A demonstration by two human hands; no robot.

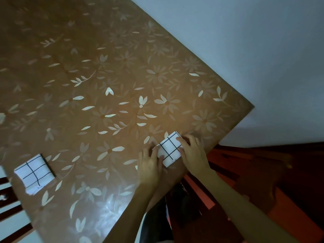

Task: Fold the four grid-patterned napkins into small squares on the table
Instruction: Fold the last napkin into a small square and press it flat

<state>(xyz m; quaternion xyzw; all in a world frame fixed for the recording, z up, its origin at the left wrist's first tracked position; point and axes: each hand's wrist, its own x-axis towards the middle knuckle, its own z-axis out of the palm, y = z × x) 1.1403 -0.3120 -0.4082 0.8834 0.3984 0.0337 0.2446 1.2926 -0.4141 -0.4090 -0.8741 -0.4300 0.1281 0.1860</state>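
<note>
At the near edge of the worktop [108, 81], left hand [150, 166] and right hand [192, 153] press flat fingers [155, 155] onto the folded napkin [169, 149] (probably sharpening the crease).

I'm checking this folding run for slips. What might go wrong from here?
The napkin between the left hand and right hand lies close to the table edge, so it may slide off. The folded napkin at the left also sits near an edge and could get knocked off.

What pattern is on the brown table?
Pale flowers and leaves on the brown table, seen from the head view.
</note>
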